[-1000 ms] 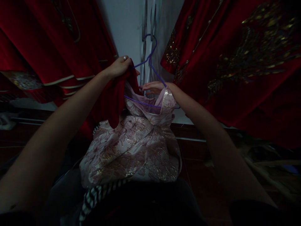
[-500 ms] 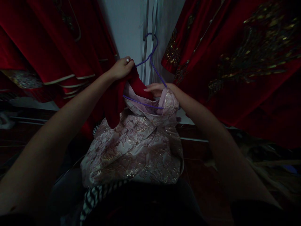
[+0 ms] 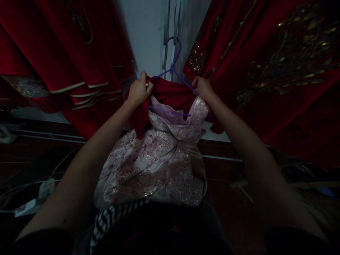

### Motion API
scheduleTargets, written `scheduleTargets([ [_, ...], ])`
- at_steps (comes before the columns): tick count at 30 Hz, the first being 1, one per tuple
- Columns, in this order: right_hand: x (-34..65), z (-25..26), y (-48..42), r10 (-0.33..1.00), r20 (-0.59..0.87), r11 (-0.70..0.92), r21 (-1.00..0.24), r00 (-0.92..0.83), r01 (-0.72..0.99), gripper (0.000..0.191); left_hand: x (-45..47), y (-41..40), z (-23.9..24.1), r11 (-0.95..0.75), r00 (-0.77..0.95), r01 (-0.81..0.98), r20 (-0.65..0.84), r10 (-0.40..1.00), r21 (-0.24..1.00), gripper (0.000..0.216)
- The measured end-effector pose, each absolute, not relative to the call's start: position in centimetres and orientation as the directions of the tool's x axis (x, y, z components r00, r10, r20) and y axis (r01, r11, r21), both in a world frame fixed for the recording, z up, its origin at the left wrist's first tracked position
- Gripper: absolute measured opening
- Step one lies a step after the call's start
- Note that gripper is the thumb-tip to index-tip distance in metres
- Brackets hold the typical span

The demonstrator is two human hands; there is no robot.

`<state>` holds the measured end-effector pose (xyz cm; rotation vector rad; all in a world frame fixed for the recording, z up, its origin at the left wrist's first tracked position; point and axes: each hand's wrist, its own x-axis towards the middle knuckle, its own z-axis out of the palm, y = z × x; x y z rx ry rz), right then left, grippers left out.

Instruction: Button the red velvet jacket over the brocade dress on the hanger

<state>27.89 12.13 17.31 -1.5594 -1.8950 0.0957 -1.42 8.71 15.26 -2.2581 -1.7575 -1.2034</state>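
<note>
A pink brocade dress [image 3: 156,163] with shiny flowers hangs on a purple hanger [image 3: 178,53], whose hook is at a metal door handle [image 3: 165,53]. Behind the dress's neckline a red garment [image 3: 172,91] spreads across the hanger's shoulders. My left hand [image 3: 139,90] is closed on the red garment at the hanger's left end, a ring with a white bead on one finger. At the right end, my right hand [image 3: 204,88] is closed on the red cloth beside the dress's shoulder strap; its fingertips are partly hidden.
Red garments with pale trim [image 3: 66,46] hang at the left, and a red garment with gold sequins [image 3: 294,67] at the right. A pale door [image 3: 143,32] stands behind. At lower left lie a power strip [image 3: 46,189] and cords. Black-and-white striped cloth [image 3: 106,219] shows below the dress.
My right hand has come out from inside the dress's neckline to the hanger's right shoulder, drawing the red garment across behind the dress. My left hand has moved slightly down.
</note>
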Motion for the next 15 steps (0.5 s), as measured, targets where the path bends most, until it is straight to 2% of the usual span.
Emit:
scheduleTargets([
  [4, 33.0, 16.3, 11.2, 0.873, 0.485, 0.167, -0.4, 0.053, 0.901, 0.016, -0.8, 8.6, 15.3, -0.364, 0.073, 0.848, 0.594, 0.801, 0.386, 0.047],
  [8, 37.8, 16.1, 9.3, 0.85, 0.501, 0.036, -0.361, 0.162, 0.932, 0.022, -0.1, 8.5, 14.9, -0.366, 0.077, 0.853, 0.602, 0.794, 0.373, 0.048],
  [10, 39.0, 16.3, 8.5, 0.874, 0.449, -0.028, -0.329, 0.183, 0.944, 0.026, 0.2, 8.5, 14.6, -0.368, 0.081, 0.852, 0.602, 0.795, 0.372, 0.049],
  [13, 39.0, 16.6, 7.2, 0.942, 0.275, -0.127, -0.237, 0.191, 0.963, 0.028, 0.4, 8.4, 14.5, -0.371, 0.083, 0.846, 0.591, 0.802, 0.384, 0.048],
  [15, 38.3, 16.7, 5.9, 0.965, 0.242, -0.068, -0.158, 0.106, 0.985, 0.03, 0.5, 8.2, 14.5, -0.369, 0.08, 0.841, 0.584, 0.807, 0.395, 0.047],
])
